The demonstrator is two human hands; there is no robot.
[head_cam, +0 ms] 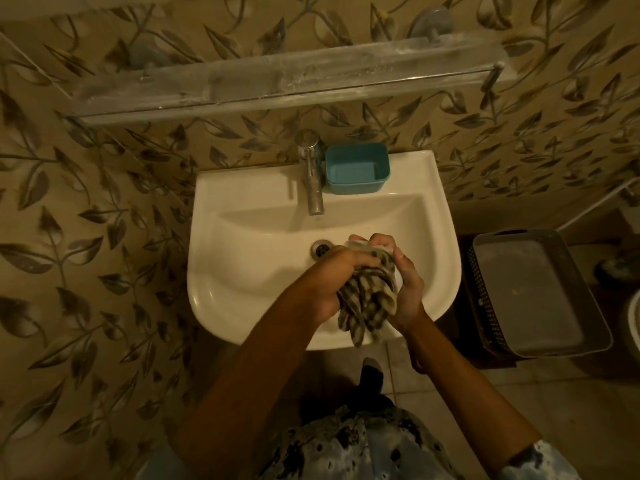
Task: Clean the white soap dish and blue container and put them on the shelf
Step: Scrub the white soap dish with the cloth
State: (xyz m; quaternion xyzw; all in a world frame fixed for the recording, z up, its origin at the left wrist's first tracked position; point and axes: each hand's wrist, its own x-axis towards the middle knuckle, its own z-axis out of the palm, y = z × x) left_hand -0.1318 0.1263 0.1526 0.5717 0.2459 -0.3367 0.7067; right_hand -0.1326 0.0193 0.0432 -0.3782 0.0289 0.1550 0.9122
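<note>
Over the basin of the white sink (242, 237), both my hands work together. My right hand (403, 275) grips the white soap dish (358, 244), of which only a small white edge shows near my fingertips. My left hand (332, 282) presses a checked cloth (370, 303) against the dish; the cloth hangs down over the sink's front rim. The blue container (356, 168) stands empty on the sink's back ledge, right of the tap (311, 168). A long glass shelf (277, 81) is mounted on the wall above the sink.
A grey basket with a perforated dark side (533, 292) stands on the floor to the right of the sink. The drain (321, 249) lies just left of my hands. Leaf-patterned tiles cover the wall. My foot shows on the tiled floor below the sink.
</note>
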